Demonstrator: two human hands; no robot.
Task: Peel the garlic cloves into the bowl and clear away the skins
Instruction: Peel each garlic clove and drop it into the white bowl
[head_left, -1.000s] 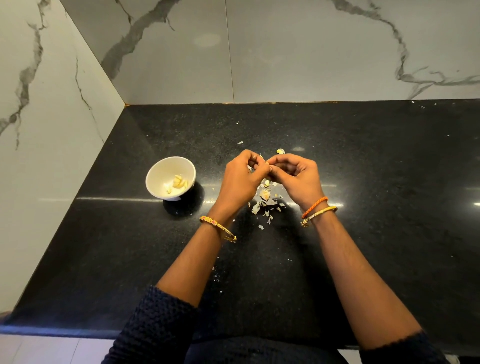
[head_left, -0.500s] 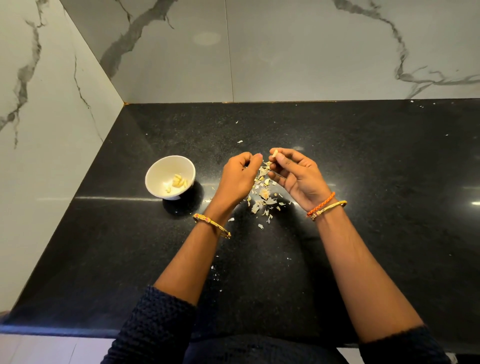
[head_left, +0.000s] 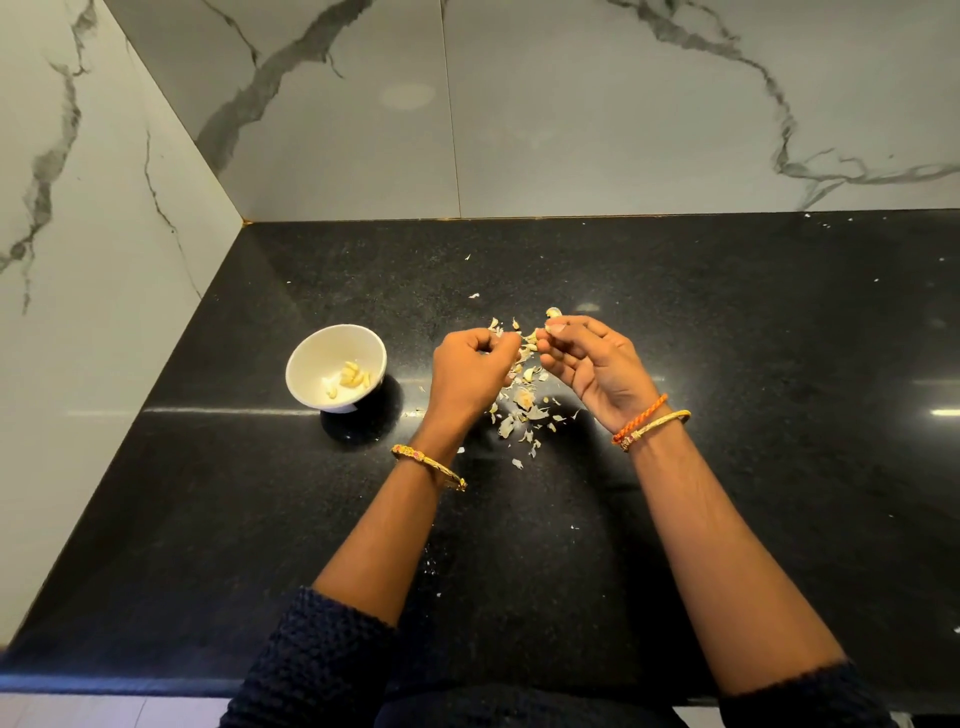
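A white bowl stands on the black counter and holds several peeled garlic cloves. To its right, my left hand is curled, with thumb and forefinger pinching a small bit of garlic skin at the tips. My right hand lies palm up a little apart from it. Its thumb is pressed to its fingers on a pale garlic clove that shows just past the thumb tip. Loose garlic skins lie scattered on the counter between and below both hands.
The black counter meets marble walls at the back and the left, and the bowl sits near the left wall. Small skin flecks lie further back and toward the front edge. Bangles sit on both wrists.
My hands were joined at the fingertips one second ago and have since drawn apart. The right hand has turned palm up and moved right. More skin pieces show between them.
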